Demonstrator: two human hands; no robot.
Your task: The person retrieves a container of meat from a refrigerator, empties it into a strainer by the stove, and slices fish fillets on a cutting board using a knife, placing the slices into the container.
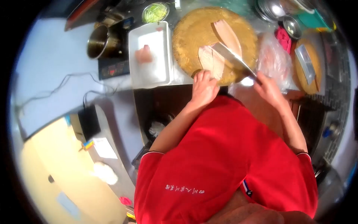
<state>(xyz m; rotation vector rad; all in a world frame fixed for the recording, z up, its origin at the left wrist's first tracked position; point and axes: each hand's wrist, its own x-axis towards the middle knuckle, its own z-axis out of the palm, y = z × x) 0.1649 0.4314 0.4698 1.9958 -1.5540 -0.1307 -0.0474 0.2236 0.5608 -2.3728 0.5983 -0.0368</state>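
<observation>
A round wooden chopping board (188, 33) bears two pale pieces of meat. The nearer piece (209, 59) has a lengthwise line down it, and my left hand (205, 86) rests on its near end with the fingers bent and close together. The other piece (228, 35) lies farther back, slanting to the right. My right hand (266, 87) is closed round the handle of a knife (233, 58). The blade points up and to the left, over the board, with its tip beside the nearer piece.
Left of the board stands a white tray (158, 63) with a pink piece of meat (144, 55). Behind it is a bowl of green shreds (155, 13). To the right lie a plastic bag (275, 59), a pink cloth (283, 38) and a cleaver (305, 64) on a smaller board (317, 69).
</observation>
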